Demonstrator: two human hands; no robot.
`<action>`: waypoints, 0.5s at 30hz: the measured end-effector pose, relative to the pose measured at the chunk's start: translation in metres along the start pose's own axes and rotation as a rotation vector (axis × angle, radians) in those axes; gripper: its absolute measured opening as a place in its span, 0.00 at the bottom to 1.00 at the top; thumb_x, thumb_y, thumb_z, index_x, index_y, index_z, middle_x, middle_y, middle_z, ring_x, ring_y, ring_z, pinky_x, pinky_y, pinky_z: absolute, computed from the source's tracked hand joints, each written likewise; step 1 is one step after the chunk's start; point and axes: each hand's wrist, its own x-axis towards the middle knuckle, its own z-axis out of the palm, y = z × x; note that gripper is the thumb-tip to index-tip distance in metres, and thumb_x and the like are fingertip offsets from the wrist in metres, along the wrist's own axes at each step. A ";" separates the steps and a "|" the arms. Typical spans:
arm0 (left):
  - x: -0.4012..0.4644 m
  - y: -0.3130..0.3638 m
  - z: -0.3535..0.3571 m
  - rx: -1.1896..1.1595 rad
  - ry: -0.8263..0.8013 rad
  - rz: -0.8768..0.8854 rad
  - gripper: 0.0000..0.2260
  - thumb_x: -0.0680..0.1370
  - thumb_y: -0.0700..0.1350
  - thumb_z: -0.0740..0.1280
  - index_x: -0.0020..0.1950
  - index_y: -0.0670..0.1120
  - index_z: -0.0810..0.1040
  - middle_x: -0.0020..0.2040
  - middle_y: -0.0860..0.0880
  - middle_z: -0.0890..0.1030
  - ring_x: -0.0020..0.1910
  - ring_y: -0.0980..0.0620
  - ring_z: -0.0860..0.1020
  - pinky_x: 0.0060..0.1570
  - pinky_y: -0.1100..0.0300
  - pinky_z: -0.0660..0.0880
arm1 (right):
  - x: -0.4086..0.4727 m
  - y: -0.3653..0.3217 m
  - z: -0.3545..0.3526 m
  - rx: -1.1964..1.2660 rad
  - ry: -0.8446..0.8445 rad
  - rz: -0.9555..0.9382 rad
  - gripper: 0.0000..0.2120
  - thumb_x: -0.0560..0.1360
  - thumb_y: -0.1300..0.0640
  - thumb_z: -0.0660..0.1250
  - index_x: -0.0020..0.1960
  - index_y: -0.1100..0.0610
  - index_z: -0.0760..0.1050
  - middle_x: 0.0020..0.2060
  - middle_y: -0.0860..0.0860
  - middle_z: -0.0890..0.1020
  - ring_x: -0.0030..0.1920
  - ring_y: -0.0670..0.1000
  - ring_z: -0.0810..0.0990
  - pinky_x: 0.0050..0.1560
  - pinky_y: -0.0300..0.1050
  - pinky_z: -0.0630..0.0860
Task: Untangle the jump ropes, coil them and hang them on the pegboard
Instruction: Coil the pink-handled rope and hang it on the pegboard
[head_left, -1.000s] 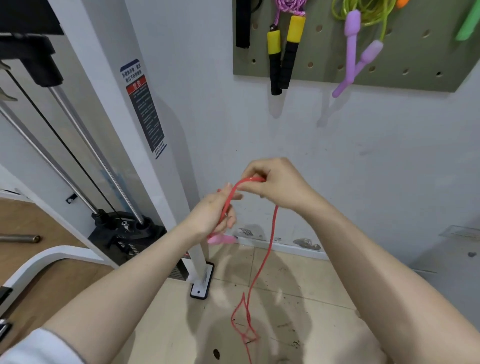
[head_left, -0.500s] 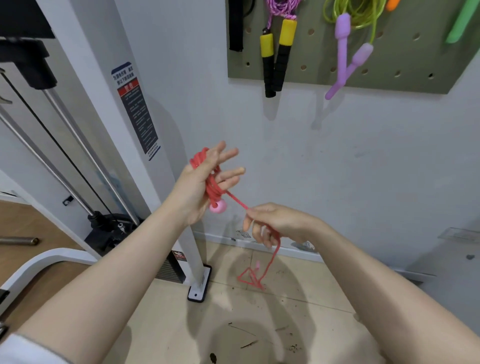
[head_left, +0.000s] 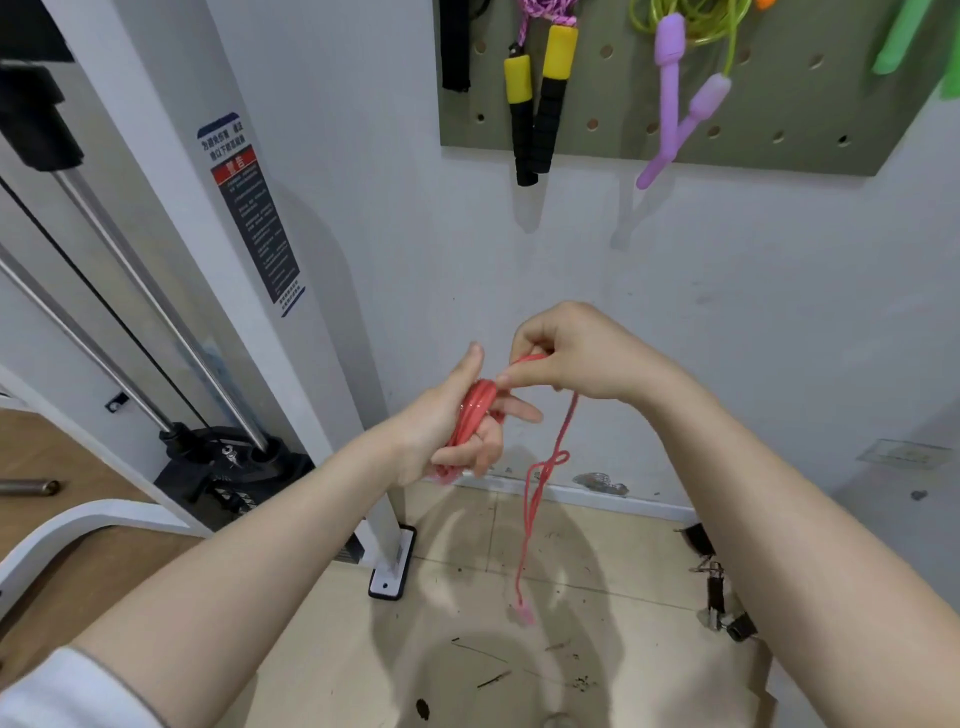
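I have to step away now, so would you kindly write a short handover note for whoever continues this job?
Left hand: holds the coiled part of the red jump rope, wound round the palm.
Right hand: pinches the rope just beside the coil, feeding the next turn.
The loose tail hangs from the right hand's grip with a small twist in it.
Done: yellow-handled rope and purple-handled rope already hang on the pegboard.
Left: wind in the tail, then hang the red coil.
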 end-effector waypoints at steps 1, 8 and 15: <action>-0.004 0.003 -0.005 -0.056 -0.166 -0.031 0.39 0.75 0.68 0.43 0.57 0.36 0.76 0.19 0.45 0.72 0.12 0.59 0.60 0.21 0.67 0.67 | 0.000 0.007 0.001 0.082 -0.001 -0.009 0.11 0.68 0.55 0.75 0.31 0.55 0.75 0.21 0.44 0.70 0.25 0.43 0.65 0.29 0.36 0.63; 0.000 0.006 -0.039 -0.452 -0.832 0.182 0.23 0.82 0.49 0.54 0.73 0.37 0.60 0.56 0.41 0.80 0.22 0.57 0.63 0.56 0.62 0.72 | 0.009 0.031 0.055 0.620 -0.126 0.212 0.24 0.76 0.45 0.62 0.45 0.68 0.78 0.30 0.55 0.75 0.32 0.51 0.73 0.41 0.43 0.73; 0.005 0.002 -0.072 -0.664 0.294 0.392 0.31 0.65 0.40 0.78 0.65 0.43 0.70 0.59 0.40 0.80 0.37 0.53 0.83 0.44 0.58 0.81 | -0.014 0.039 0.078 0.376 -0.636 0.509 0.12 0.81 0.49 0.56 0.48 0.57 0.71 0.32 0.53 0.75 0.21 0.48 0.74 0.30 0.40 0.77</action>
